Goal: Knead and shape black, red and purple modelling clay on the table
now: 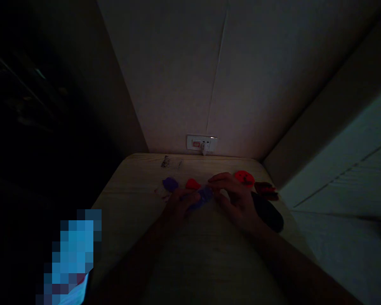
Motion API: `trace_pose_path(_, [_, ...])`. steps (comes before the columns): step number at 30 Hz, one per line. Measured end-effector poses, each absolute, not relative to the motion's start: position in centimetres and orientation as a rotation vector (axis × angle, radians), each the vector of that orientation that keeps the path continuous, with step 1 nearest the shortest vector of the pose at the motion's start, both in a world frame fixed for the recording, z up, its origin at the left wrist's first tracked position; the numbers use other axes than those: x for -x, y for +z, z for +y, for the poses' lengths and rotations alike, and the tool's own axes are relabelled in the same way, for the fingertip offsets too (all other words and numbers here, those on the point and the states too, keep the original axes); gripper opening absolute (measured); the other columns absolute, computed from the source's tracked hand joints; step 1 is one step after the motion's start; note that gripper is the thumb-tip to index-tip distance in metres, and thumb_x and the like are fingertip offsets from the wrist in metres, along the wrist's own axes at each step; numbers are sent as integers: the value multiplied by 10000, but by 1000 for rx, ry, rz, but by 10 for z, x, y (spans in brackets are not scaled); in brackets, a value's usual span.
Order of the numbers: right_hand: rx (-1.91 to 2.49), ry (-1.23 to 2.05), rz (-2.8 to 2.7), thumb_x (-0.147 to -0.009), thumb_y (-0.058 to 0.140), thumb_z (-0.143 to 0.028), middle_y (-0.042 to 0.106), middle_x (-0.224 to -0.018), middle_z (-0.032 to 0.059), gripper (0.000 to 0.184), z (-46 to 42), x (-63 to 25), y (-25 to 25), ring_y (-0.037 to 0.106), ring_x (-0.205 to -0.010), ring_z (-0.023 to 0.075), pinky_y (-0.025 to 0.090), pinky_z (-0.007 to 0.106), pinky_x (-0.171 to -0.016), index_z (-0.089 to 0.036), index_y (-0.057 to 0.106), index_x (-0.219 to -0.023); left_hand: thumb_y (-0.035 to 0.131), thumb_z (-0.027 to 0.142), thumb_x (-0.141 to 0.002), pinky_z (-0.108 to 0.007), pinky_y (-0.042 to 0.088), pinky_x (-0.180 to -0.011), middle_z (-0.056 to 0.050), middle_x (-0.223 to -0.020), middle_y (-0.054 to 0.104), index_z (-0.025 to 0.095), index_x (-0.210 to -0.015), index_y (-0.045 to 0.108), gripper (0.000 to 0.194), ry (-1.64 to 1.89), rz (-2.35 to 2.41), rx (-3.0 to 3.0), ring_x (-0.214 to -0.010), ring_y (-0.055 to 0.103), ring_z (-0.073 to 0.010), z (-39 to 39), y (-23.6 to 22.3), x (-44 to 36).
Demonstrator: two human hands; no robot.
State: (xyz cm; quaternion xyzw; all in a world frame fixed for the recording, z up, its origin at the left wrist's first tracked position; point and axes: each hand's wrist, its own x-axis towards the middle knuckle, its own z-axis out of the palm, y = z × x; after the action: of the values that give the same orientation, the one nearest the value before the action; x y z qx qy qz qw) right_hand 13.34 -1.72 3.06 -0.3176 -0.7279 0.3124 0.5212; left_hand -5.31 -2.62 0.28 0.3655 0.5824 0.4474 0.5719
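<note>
A purple, shiny piece (205, 195), perhaps in clear film, lies between my two hands over the wooden table. My left hand (178, 205) grips its left part, with the thumb on top. At its right end, the curved fingers and thumb of my right hand (236, 199) close around the edge; dim light hides the exact contact. Just beyond the hands is a small red lump (193, 184). A purple lump (170, 184) sits to the left, on or beside something clear with reddish marks. Past my right hand lies a red round piece (244, 178) with dark marks.
A dark oval object (268, 212) lies by my right wrist, with a dark red ridged piece (266, 191) behind it. Dark smudges mark the table (130, 178) near the wall. A socket (201, 143) holds a plug. At lower left glows a pixelated blue screen (73, 254).
</note>
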Motion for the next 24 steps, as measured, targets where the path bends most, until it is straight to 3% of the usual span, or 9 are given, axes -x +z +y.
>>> trace_pose_path(8, [759, 793, -1776, -918, 589, -225, 654, -1147, 92, 172, -24, -134, 35, 619, -1059, 254, 499, 391, -855, -255, 736, -1002, 785, 444, -602, -234, 409, -480, -35, -847, 679, 206, -778, 706, 306, 1127, 1462, -866, -708, 603, -182, -27, 5, 51])
trace_pose_path(12, [725, 869, -1781, -940, 572, -237, 655, -1209, 98, 275, -26, -129, 35, 616, -1077, 246, 499, 376, -844, -267, 712, -1174, 800, 481, -644, -260, 467, -562, -54, -890, 717, 202, -784, 725, 321, 1284, 1445, -849, -794, 651, -209, -25, 0, 50])
trace_pose_path(19, [776, 902, -1704, -946, 587, -243, 680, -1125, 75, 191, -26, -126, 35, 646, -1025, 222, 492, 358, -863, -265, 745, -1052, 616, 513, -865, -281, 487, -635, -31, -719, 717, 196, -745, 762, 369, 1384, 1365, -1169, -701, 643, -194, -22, 2, 51])
trace_pose_path(24, [798, 1052, -1700, -948, 595, -261, 693, -1150, 65, 245, -23, -126, 31, 652, -1064, 228, 505, 360, -884, -284, 737, -1146, 507, 629, -883, -294, 460, -582, -39, -590, 656, 188, -618, 715, 555, 1418, 1462, -1238, -597, 603, -193, -19, 9, 54])
